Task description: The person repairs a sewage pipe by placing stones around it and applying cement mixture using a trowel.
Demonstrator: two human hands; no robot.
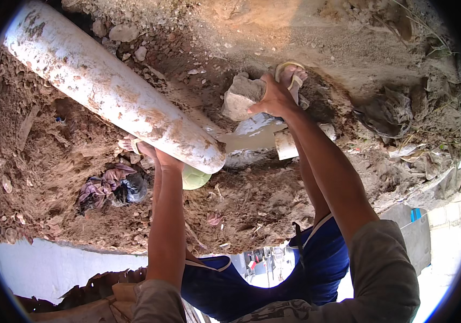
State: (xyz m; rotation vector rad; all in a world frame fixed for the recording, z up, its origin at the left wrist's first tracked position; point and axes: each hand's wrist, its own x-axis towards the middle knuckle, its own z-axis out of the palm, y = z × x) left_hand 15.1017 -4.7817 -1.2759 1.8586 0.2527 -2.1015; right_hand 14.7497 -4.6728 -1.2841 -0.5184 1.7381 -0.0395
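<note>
Size order, places off the pipe: dirt ground (58, 177) all round it. White pipe (112, 91), mud-smeared, slants from upper left down to mid-view, open end at the puddle (265, 134), which sits right of that end. Dark bag (389, 118) well right of it; rags (113, 185) just below it. White stub (287, 144) right of the pipe end, across the water, partly hidden by a leg. Rock (242, 97) above and right of the pipe end. Green round thing (195, 178) peeks from under that end.

Progress, my read: partway. Pipe is in the dirt, its end apart from the stub, not joined; rock is in hand.

Pose: the left hand (167, 159) comes up from below, against the pipe's lower side near its end; its fingers are hidden, can't tell their grip. The right hand (278, 98) reaches up past the pipe end, wrist angled left, fingers and thumb spread around the rock's right side, holding it.
</note>
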